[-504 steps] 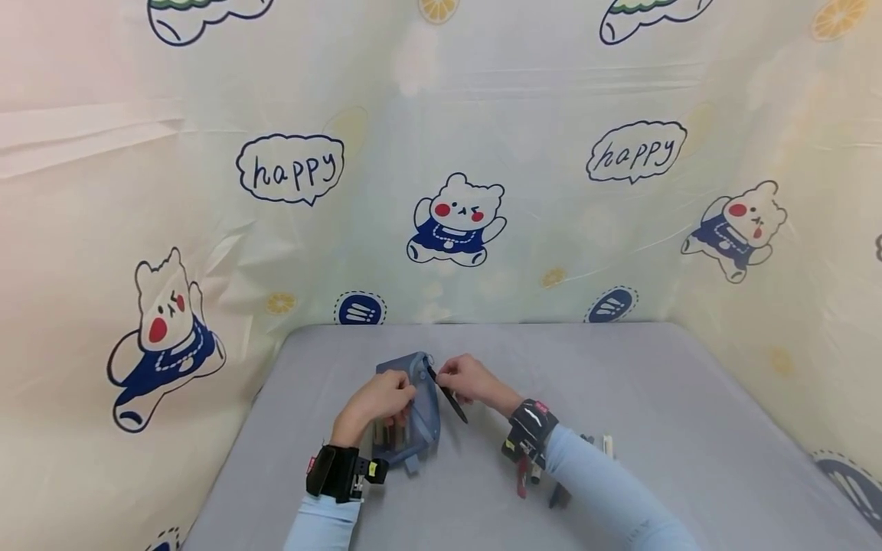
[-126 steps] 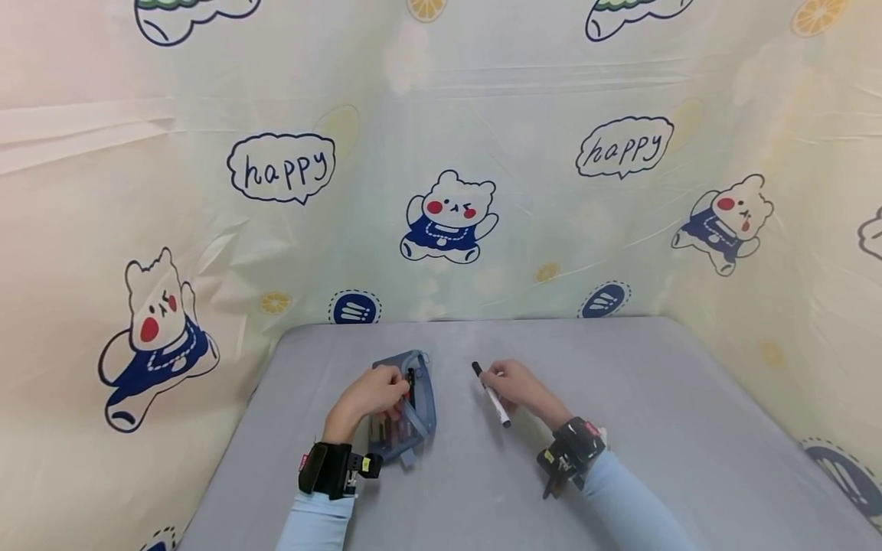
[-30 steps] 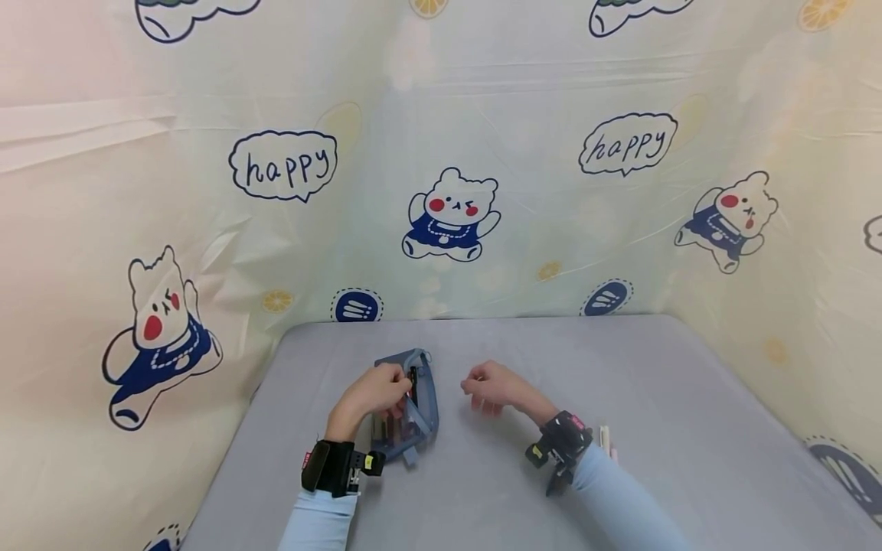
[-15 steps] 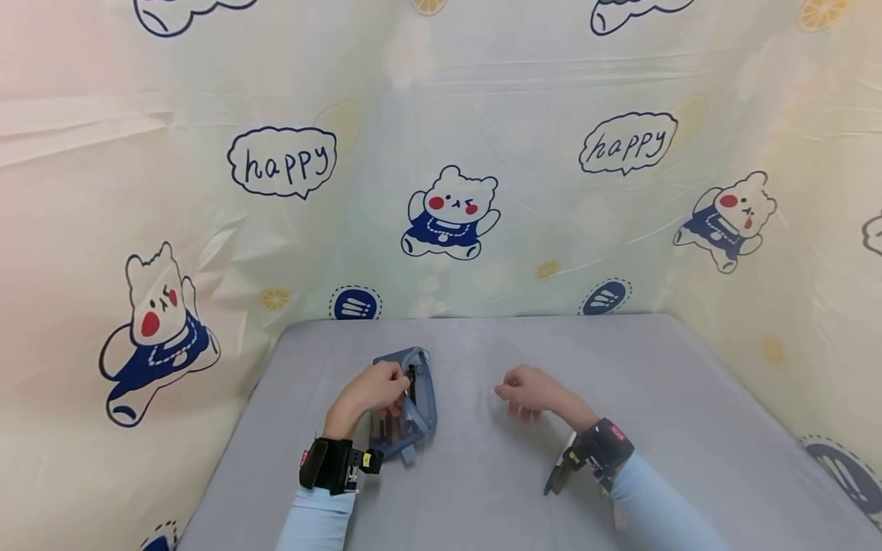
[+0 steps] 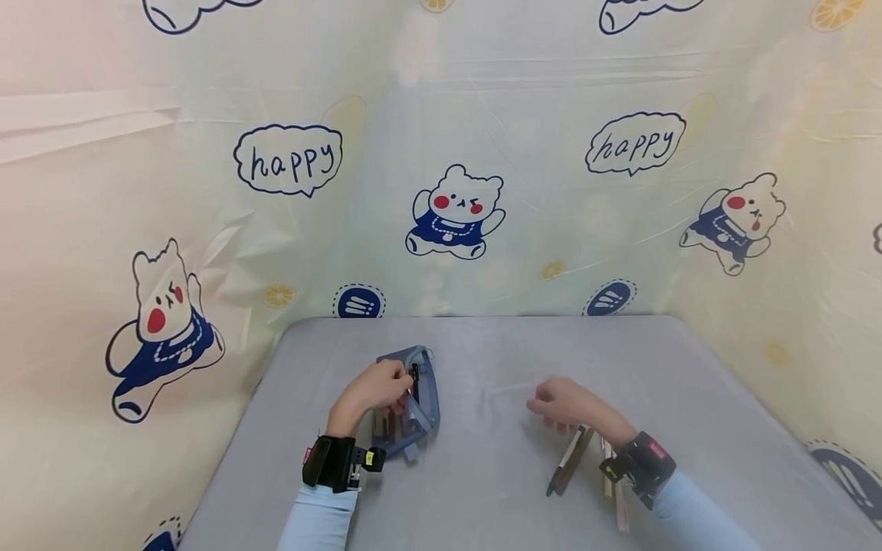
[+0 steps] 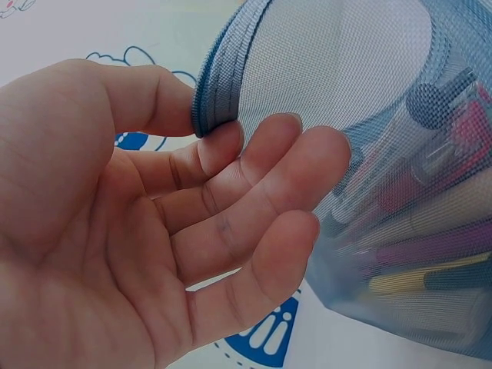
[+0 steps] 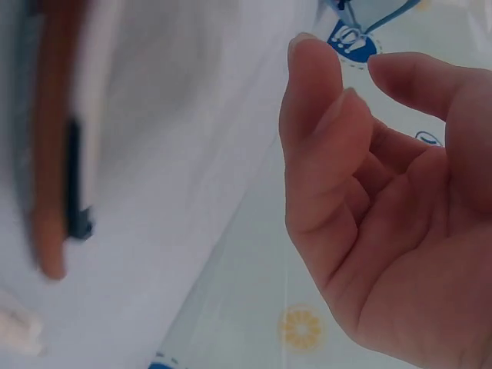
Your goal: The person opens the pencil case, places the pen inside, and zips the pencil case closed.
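My left hand (image 5: pixel 375 389) pinches the zippered rim of a blue mesh pencil case (image 5: pixel 430 394) between thumb and forefinger; its other fingers lie loosely bent against the mesh. Through the netting in the left wrist view, several pens and markers (image 6: pixel 430 254) show inside the pencil case. To the right, my right hand (image 5: pixel 566 402) hovers with loosely curled fingers and nothing between them. Just below it on the table lie a brown pen (image 7: pixel 52 154) and a white-and-dark pen (image 5: pixel 566 463) side by side, partly blurred in the right wrist view.
Pale pens (image 5: pixel 622 511) lie farther right, partly under my right wrist and its camera. A grey cloth covers the table (image 5: pixel 482 490). Behind it hangs a printed curtain (image 5: pixel 537 207) with bears and lettering.
The white marker held in my right hand about four seconds ago has left it. That hand has since moved right, toward the loose pens. My left hand stays on the case's rim.
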The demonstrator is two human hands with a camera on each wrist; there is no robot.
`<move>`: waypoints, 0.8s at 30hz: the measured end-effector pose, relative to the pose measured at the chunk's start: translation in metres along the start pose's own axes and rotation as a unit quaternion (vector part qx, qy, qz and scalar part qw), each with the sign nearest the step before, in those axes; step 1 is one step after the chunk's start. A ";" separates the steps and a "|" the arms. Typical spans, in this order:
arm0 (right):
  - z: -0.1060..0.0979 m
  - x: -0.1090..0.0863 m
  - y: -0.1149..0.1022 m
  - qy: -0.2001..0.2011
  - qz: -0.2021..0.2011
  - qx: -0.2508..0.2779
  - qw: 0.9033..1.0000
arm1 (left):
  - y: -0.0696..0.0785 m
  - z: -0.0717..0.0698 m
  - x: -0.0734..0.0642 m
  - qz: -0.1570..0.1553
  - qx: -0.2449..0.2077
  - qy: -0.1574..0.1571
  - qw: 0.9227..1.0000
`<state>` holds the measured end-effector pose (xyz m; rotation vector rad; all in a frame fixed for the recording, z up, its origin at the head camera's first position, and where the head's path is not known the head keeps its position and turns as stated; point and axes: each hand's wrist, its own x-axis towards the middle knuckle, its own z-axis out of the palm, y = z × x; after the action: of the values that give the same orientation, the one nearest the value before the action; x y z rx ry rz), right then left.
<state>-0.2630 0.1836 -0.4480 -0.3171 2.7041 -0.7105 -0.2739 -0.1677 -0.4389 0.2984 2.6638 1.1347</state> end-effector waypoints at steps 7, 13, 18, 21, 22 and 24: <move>0.002 -0.017 0.014 0.009 0.034 -0.017 0.999 | 0.000 0.001 0.000 0.000 -0.003 -0.002 1.000; 0.001 -0.026 0.027 0.039 0.065 -0.027 0.997 | 0.000 0.000 0.000 0.006 0.005 -0.001 1.000; 0.002 -0.032 0.037 0.046 0.080 -0.028 0.995 | 0.001 0.000 0.001 -0.002 0.002 -0.002 1.000; 0.003 -0.036 0.042 0.062 0.084 -0.036 0.994 | 0.001 -0.001 0.001 -0.003 0.001 0.001 1.000; 0.004 -0.038 0.043 0.068 0.084 -0.041 0.993 | 0.002 -0.001 0.001 -0.004 0.002 0.002 1.000; 0.006 -0.039 0.045 0.077 0.086 -0.049 0.992 | 0.001 -0.001 0.001 -0.003 0.004 0.002 1.000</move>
<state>-0.2307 0.2312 -0.4658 -0.0516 2.8732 -0.5766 -0.2749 -0.1672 -0.4376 0.2888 2.6719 1.1244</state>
